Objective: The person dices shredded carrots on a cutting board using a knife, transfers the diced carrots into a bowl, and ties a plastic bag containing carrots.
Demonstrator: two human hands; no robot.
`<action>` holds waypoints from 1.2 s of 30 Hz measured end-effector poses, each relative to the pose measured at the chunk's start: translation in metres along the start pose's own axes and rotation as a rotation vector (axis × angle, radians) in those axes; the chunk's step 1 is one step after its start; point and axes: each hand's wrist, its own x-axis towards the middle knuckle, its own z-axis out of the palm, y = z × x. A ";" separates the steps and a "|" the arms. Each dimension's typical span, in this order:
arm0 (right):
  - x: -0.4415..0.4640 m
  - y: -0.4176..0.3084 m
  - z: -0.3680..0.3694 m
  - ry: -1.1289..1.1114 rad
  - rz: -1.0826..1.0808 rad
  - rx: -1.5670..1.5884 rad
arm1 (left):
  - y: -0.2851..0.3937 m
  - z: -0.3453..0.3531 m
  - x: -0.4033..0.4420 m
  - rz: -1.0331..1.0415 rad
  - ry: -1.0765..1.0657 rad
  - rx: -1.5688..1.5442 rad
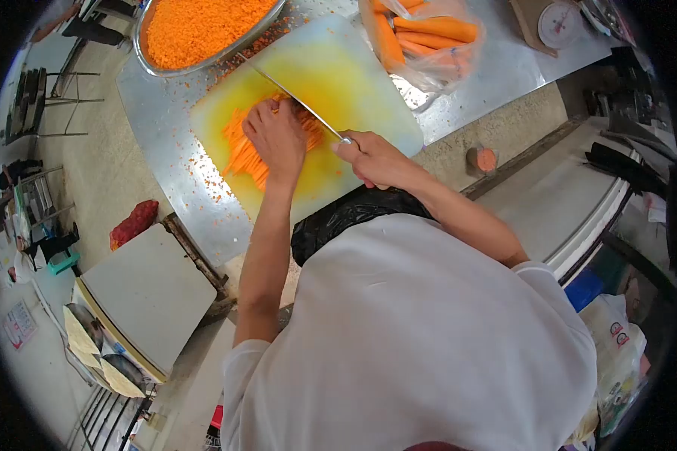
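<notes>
My right hand point(372, 158) is wrapped round the handle of a kitchen knife point(297, 99), whose long blade reaches up and left across the cutting board point(387, 105). Under my left hand point(277, 139) lies a pile of carrot strips point(242, 154); its fingers are bent and press on the strips beside the blade. Part of the pile is hidden beneath that hand. The board is whitish with a yellow stain in its middle.
A metal bowl point(174, 73) of finely chopped carrot point(203, 26) stands at the far left of the metal table point(154, 113). Whole carrots point(436, 30) fill a clear plastic bag beyond the board. A dial scale point(560, 26) is at the far right. Carrot bits litter the tabletop.
</notes>
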 end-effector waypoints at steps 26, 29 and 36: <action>-0.030 -0.017 0.015 0.018 0.091 0.208 | -0.002 0.003 -0.010 0.152 0.004 0.035; -0.016 -0.006 0.020 0.028 0.084 0.206 | -0.006 0.012 -0.011 0.112 -0.062 0.038; -0.016 -0.006 0.027 0.055 0.029 0.250 | -0.006 0.014 -0.012 0.147 0.001 0.021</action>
